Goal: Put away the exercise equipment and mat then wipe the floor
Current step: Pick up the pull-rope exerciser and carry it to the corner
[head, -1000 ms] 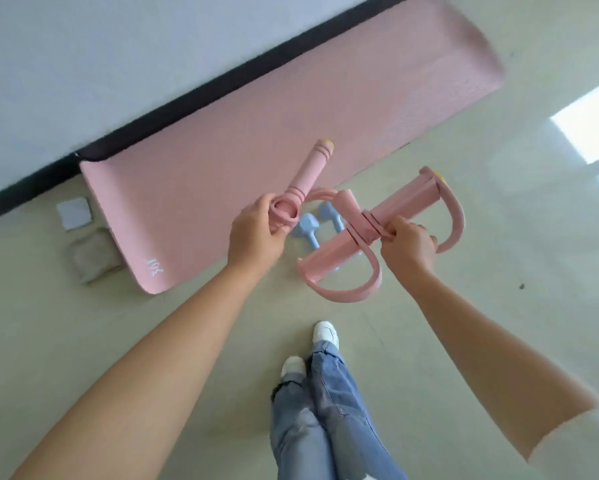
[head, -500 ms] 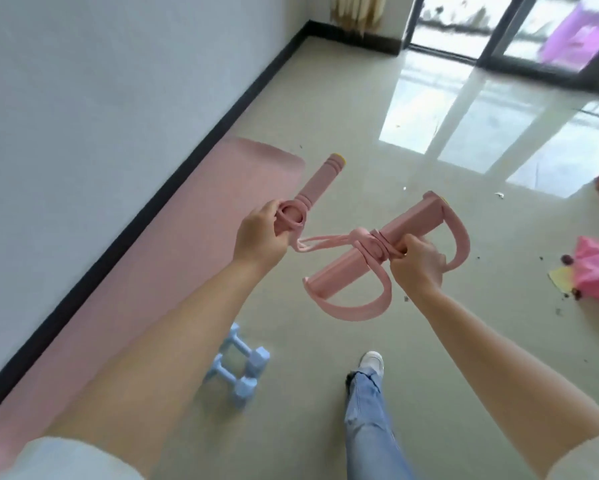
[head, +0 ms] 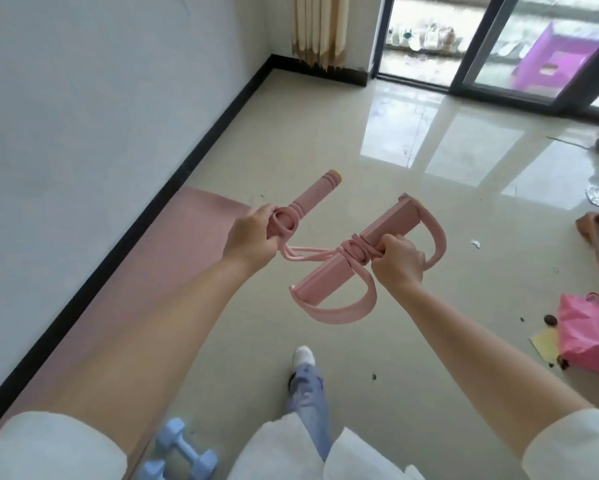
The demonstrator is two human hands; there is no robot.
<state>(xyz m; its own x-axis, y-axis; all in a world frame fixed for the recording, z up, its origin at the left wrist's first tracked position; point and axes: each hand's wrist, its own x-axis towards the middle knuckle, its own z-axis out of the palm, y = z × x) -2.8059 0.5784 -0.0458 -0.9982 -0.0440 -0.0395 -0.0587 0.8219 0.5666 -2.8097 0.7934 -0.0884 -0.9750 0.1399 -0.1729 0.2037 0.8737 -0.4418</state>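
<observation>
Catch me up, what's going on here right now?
A person stands holding a pink pedal resistance puller. The left hand grips its round handle bar and the right hand grips the foot bar, with the bands wrapped around it. The pink mat lies along the wall and the blue dumbbells sit on the floor.

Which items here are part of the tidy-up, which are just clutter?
Job:
- pull rope, held in left hand and right hand
- mat by the wall
- dumbbells on the floor

Lying about:
- pink bag
- yellow paper
- scraps on the floor
- purple stool outside
</observation>
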